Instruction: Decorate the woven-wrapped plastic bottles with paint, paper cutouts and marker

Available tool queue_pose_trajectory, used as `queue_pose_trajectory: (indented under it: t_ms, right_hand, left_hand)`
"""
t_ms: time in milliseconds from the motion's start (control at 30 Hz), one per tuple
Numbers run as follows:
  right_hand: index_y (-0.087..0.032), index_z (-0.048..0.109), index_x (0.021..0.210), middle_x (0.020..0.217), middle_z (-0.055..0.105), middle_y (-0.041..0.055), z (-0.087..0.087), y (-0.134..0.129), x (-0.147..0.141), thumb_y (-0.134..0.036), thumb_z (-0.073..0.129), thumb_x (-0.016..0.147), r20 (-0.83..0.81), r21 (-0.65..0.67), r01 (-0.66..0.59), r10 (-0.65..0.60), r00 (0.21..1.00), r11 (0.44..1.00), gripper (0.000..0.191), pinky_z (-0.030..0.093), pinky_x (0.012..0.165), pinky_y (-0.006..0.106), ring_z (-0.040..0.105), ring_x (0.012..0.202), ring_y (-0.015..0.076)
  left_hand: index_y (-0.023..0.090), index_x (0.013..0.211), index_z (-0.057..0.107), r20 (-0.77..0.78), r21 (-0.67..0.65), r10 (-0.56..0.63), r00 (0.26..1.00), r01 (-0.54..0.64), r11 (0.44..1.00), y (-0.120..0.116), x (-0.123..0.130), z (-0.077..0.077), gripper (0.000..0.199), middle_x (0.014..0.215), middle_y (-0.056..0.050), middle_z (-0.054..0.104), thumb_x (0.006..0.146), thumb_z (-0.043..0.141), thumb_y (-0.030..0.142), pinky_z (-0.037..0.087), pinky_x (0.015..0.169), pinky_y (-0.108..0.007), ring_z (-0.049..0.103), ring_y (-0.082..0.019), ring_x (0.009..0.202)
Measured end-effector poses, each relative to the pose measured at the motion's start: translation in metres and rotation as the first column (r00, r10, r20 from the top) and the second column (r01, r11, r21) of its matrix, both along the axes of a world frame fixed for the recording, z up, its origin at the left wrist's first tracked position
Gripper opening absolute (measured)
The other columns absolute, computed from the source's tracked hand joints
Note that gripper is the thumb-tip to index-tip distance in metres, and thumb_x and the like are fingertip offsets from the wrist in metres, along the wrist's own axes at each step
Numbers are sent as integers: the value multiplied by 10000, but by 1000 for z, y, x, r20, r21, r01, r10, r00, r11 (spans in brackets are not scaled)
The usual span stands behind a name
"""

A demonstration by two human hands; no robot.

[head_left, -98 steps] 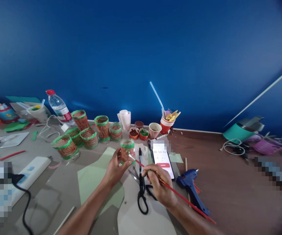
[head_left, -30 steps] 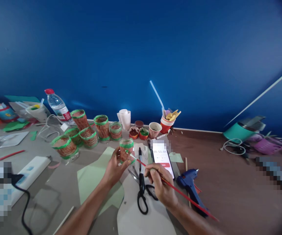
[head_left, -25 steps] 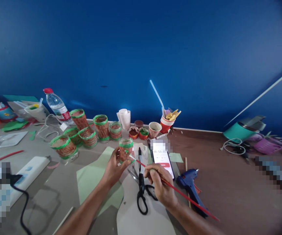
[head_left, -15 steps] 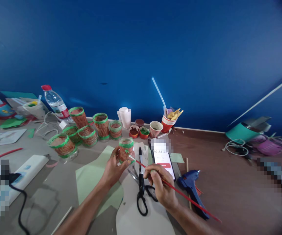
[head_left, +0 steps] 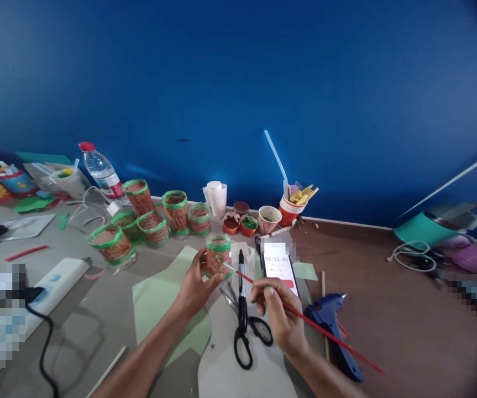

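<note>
A small brown-painted cup (head_left: 217,255) with a green rim is held upright by my left hand (head_left: 198,284), its fingers and thumb wrapped around the side and base. My right hand (head_left: 282,315) pinches a long red paintbrush (head_left: 325,333), its handle slanting down to the right. The brush tip is at the cup's right side, by a small green mark. Beneath my hands lie black-handled scissors (head_left: 243,354) and a black marker (head_left: 242,287). Small cups of brown paint (head_left: 231,222) and green paint (head_left: 249,225) stand behind the held cup.
Several brown-and-green painted cups (head_left: 176,213) stand at the back left near a water bottle (head_left: 103,176). A lit phone (head_left: 278,268) lies beside my right hand. To its right is a blue glue gun (head_left: 333,326). Green paper (head_left: 163,298) lies under my left arm; a power strip (head_left: 35,309) is farther left.
The whole view has shifted slightly, so things sit a little farther right. My hands keep hold of the cup and the paintbrush, with the brush tip still by the cup's side.
</note>
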State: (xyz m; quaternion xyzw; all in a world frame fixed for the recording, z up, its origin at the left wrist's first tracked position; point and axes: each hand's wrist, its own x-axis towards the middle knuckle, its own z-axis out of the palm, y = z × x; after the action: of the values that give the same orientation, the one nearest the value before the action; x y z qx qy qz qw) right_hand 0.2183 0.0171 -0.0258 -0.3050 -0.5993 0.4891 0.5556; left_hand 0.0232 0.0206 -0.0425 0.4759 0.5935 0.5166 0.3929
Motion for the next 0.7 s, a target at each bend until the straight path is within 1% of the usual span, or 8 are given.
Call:
queue_pose_trajectory:
  t_ms: [133,267,367,567,700]
  right_hand:
    - [-184,653,909,677,649,32,4,0,-2,-345,491,947,-41,-15,-7,6,999,1000,231,401,439,228,487,474,102]
    - [-179,655,896,671,647,35,2,1,-2,-360,496,944,-40,-52,4,-6,999,999,246,401,437,233,483,468,103]
    - [-178,656,897,662,641,32,-1,3,-2,-356,497,944,-51,-67,10,-14,999,998,243,389,433,229,476,464,100]
    - [-176,664,915,663,642,42,-6,5,0,-356,498,943,-117,-117,-44,30,993,992,247,398,440,232,500,488,110]
    - [-181,669,898,660,642,35,-8,8,0,-363,522,931,-167,-151,-35,9,986,988,236,401,438,223,500,488,104]
  left_hand:
    - [192,1235,465,-22,-11,7,1000,-8,1000,0,-1,1,606,1154,-117,637,706,725,331,471,900,-403,627,-265,1049]
    - [189,1210,497,-14,-6,22,1000,-22,1000,0,0,0,595,1144,-114,640,690,739,350,463,908,-413,618,-277,1057]
    - [187,1229,484,-17,-18,31,999,-31,999,0,-1,-1,624,1190,-130,623,687,743,356,451,928,-431,604,-291,1088]
    - [195,1277,448,2,-8,35,999,-35,999,0,-3,-5,679,1229,-136,613,692,748,362,424,980,-454,575,-305,1152]
    - [188,1286,429,41,-14,41,998,-41,999,1,-4,-5,710,1270,-158,589,688,751,397,430,984,-459,565,-318,1177]
